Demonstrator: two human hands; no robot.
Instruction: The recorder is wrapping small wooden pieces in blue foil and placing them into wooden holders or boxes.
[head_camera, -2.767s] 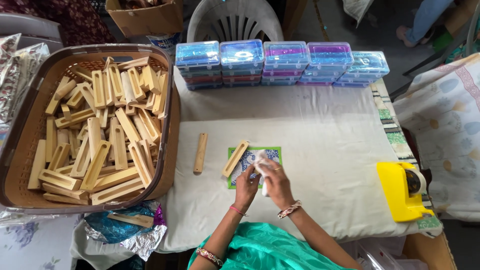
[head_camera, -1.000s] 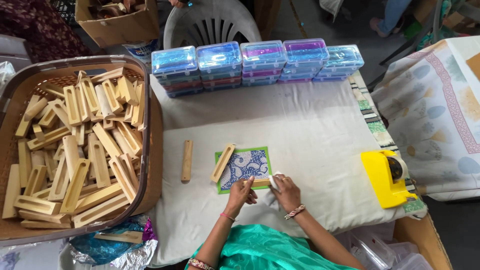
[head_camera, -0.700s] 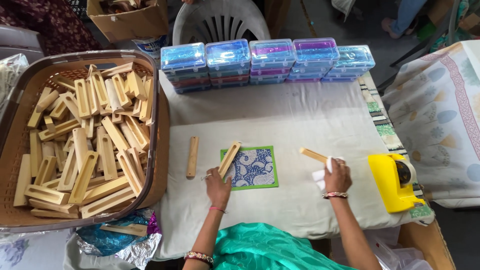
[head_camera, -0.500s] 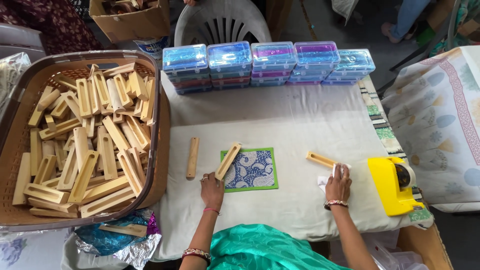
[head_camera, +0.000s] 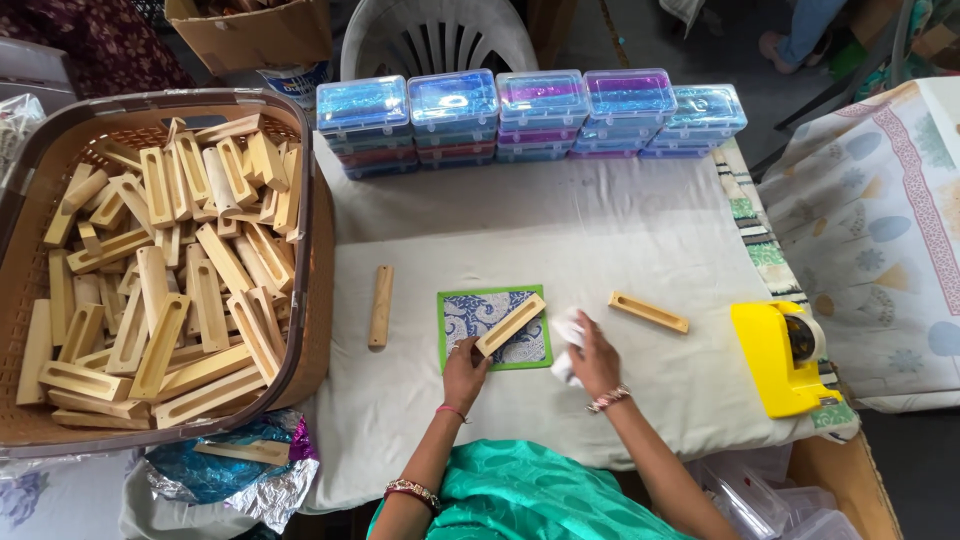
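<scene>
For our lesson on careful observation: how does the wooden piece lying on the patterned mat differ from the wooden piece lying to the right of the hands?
The wooden piece on the mat rests tilted across the green-edged patterned mat, touched by the left hand. The wooden piece to the right lies on the bare cloth, untouched, its long slot facing up. The right hand holds a white cloth. Both are pale, oblong wood.
</scene>
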